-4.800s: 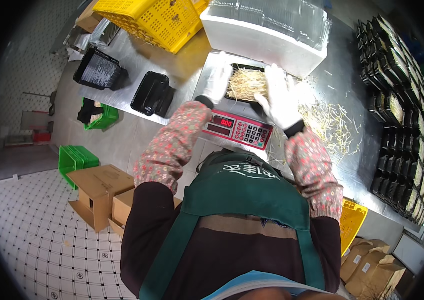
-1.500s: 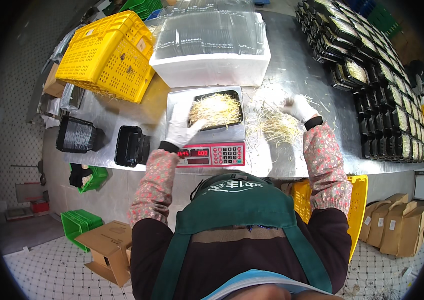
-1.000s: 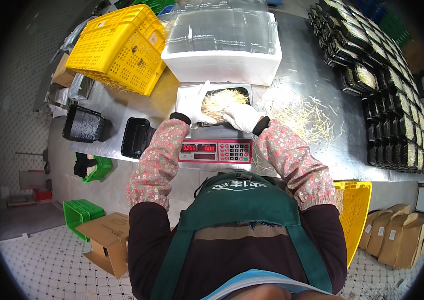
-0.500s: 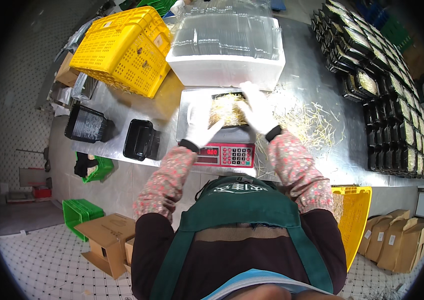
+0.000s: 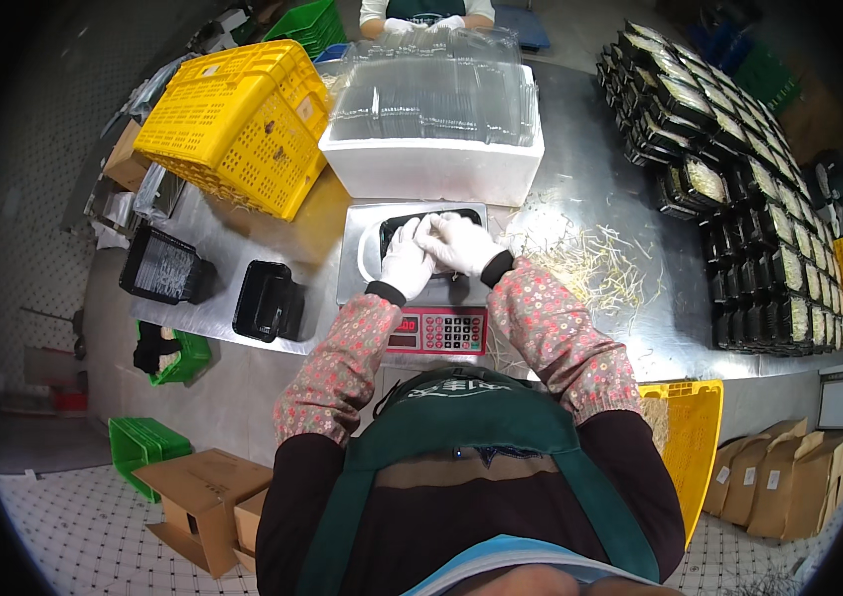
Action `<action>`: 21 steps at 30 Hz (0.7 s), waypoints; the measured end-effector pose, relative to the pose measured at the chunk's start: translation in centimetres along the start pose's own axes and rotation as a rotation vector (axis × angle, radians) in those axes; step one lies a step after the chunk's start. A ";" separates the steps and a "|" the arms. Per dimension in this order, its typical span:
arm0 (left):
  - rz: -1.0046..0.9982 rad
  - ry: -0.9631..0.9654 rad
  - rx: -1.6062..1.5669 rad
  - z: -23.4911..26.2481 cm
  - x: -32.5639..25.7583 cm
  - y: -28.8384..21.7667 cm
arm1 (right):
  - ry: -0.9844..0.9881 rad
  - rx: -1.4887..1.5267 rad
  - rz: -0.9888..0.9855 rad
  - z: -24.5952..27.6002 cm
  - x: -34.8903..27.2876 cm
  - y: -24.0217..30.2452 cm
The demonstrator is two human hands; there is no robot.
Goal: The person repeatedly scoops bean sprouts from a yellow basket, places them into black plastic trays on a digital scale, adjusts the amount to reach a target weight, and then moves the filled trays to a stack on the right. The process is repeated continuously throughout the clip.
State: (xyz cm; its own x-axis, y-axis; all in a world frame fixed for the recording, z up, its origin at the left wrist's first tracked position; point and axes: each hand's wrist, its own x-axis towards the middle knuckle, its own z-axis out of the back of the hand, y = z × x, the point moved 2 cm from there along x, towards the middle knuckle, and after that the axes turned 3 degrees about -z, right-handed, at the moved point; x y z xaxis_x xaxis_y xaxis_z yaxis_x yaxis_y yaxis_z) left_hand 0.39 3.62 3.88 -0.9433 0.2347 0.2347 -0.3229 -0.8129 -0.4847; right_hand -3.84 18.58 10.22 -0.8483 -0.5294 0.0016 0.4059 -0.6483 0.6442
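Observation:
A scale with a steel platform and a red keypad panel (image 5: 436, 331) stands before me on the metal table. On its platform lies a black plastic tray (image 5: 389, 228), mostly covered by my hands. My left hand (image 5: 408, 262), in a white glove, is closed at the tray's left part. Touching it, my right hand (image 5: 460, 244), gloved too, bends its closed fingers down over the middle of the tray. The sprouts seen in this tray a moment earlier are hidden beneath my hands. Loose pale sprouts (image 5: 595, 268) lie scattered right of the scale.
Beyond the scale, a white foam box (image 5: 431, 171) bears stacked clear lids (image 5: 421, 99). A yellow crate (image 5: 228, 124) tilts at the left, near black trays (image 5: 270, 301). Filled trays (image 5: 784, 233) are piled at the right. Across the table, a co-worker's gloved hands (image 5: 426, 24) show.
My hands have come inward from the tray's two sides and now meet over it, fingers closing. The view has shifted slightly, and a co-worker shows at the far side.

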 end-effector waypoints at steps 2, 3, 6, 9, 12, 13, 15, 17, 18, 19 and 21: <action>-0.034 -0.008 -0.045 1.4 -0.2 -0.7 | -0.357 -0.046 0.178 2.6 0.7 -0.9; -0.081 -0.026 -0.081 3.3 -0.5 -1.8 | -0.511 0.026 0.181 5.2 1.3 -1.5; -0.026 -0.115 -0.195 8.8 -2.8 -2.0 | -1.064 0.121 -0.003 12.5 3.3 -4.9; 0.088 -0.256 -0.163 10.3 -6.1 1.1 | -1.110 -0.116 -0.360 16.2 6.1 -13.3; 0.023 -0.222 -0.057 10.5 -8.2 0.9 | -0.635 0.257 -0.423 16.6 8.9 -19.1; -0.094 -0.195 -0.010 10.4 -9.0 0.4 | -0.544 0.448 -0.507 16.2 9.2 -19.0; -0.095 -0.236 -0.039 9.1 -8.8 -1.2 | -0.571 0.279 -0.457 16.7 10.3 -19.2; -0.246 -0.230 0.064 8.2 -7.2 -3.2 | -0.661 0.159 -0.430 17.9 10.6 -20.7; -0.263 -0.229 0.147 7.5 -6.9 -3.5 | -0.653 0.164 -0.416 17.9 10.9 -19.5; -0.290 -0.226 0.226 6.6 -6.5 -3.3 | -0.656 0.165 -0.406 18.2 10.9 -18.9; -0.238 -0.100 0.300 5.0 -5.8 -2.3 | -0.687 0.229 -0.408 18.1 10.8 -17.8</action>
State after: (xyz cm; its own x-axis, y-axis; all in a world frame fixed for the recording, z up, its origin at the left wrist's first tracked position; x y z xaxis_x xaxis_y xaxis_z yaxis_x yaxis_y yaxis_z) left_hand 7.01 1.44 7.87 -0.8280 0.3938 0.3992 -0.4804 -0.8653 -0.1428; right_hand -26.38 34.34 12.63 -0.9628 0.2228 0.1531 0.0053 -0.5507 0.8347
